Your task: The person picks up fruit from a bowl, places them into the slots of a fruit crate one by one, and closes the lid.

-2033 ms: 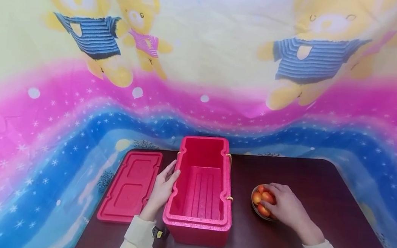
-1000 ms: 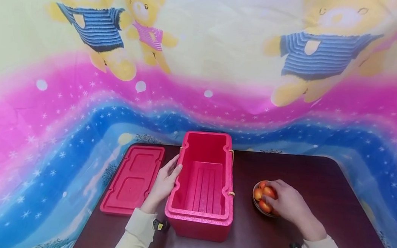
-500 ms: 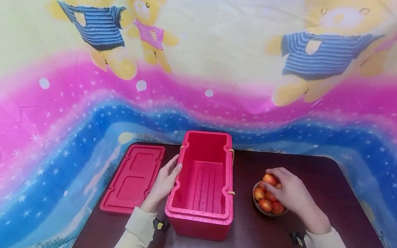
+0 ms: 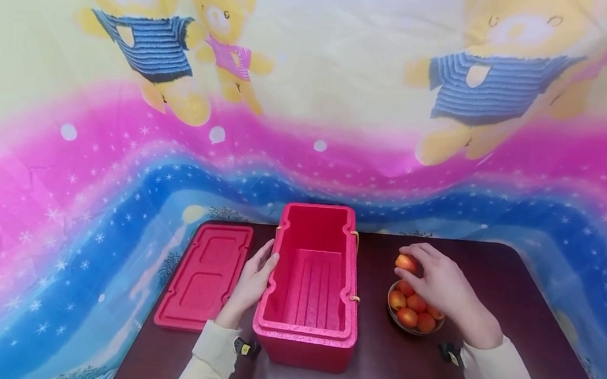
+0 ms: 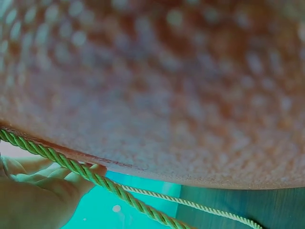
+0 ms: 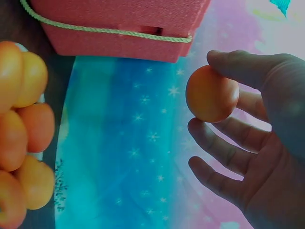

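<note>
My right hand (image 4: pixel 446 285) pinches a small round orange-red fruit (image 4: pixel 406 263) between thumb and fingers, above and slightly behind a small bowl (image 4: pixel 411 331). Several like fruits (image 4: pixel 407 317) fill that bowl. In the right wrist view the held fruit (image 6: pixel 209 94) hangs clear, two lower fingers spread away from it. My left hand (image 4: pixel 250 282) rests against the left side of a pink-red foam box (image 4: pixel 301 343), thumb at its rim and fingers fairly straight. The box stands uncovered, nothing inside it. Its wall (image 5: pixel 157 109) fills most of the left wrist view, with a twisted cord (image 5: pixel 102 181) below.
A flat pink-red lid (image 4: pixel 204 276) lies on the dark table (image 4: pixel 371 362) left of the box, beside my left forearm. Cord (image 6: pixel 105 29) loops along the box's right side. A curtain with printed bears (image 4: pixel 305 155) hangs behind the table's back edge.
My right hand has picked one fruit out of the bowl and raised it up and slightly back. The left hand stays at the box; the view shifts slightly.
</note>
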`<state>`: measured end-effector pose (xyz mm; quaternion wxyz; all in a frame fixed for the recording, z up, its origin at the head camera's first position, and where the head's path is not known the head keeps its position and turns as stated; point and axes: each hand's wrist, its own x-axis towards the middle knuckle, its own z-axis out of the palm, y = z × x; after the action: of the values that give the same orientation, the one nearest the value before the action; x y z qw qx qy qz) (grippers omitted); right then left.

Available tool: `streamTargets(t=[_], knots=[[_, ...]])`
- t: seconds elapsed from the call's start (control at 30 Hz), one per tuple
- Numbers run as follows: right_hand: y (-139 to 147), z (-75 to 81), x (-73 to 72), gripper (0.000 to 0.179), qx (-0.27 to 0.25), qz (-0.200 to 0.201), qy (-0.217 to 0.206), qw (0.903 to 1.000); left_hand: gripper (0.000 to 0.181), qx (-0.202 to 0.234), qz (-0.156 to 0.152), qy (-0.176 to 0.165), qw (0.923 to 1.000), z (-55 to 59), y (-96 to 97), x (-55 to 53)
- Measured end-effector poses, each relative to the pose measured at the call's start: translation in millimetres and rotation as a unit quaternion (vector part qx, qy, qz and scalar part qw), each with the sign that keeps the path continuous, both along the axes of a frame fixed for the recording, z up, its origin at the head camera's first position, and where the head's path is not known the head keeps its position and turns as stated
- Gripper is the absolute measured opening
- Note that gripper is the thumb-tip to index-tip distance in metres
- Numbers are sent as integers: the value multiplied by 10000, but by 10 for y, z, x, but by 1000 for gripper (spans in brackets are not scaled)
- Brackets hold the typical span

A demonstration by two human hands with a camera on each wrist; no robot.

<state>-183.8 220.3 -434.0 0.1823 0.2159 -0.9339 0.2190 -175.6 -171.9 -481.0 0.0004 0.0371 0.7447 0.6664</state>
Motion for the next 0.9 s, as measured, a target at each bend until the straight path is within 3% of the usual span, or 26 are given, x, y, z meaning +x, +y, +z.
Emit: streamTargets(t=[0.27,0.5,0.9], knots=[[-54,67,-45,43,-23,148,328,9993,62,91,-35,-152,9998,8,-3,0],[-68,109,-69,42,74,203,-66,9997,62,-74,-54,-83,9999,25,-14,-10],[-85,132,-88,40,208,259,-285,9990,61,-122,-99,-132,9998,37,-1,1]])
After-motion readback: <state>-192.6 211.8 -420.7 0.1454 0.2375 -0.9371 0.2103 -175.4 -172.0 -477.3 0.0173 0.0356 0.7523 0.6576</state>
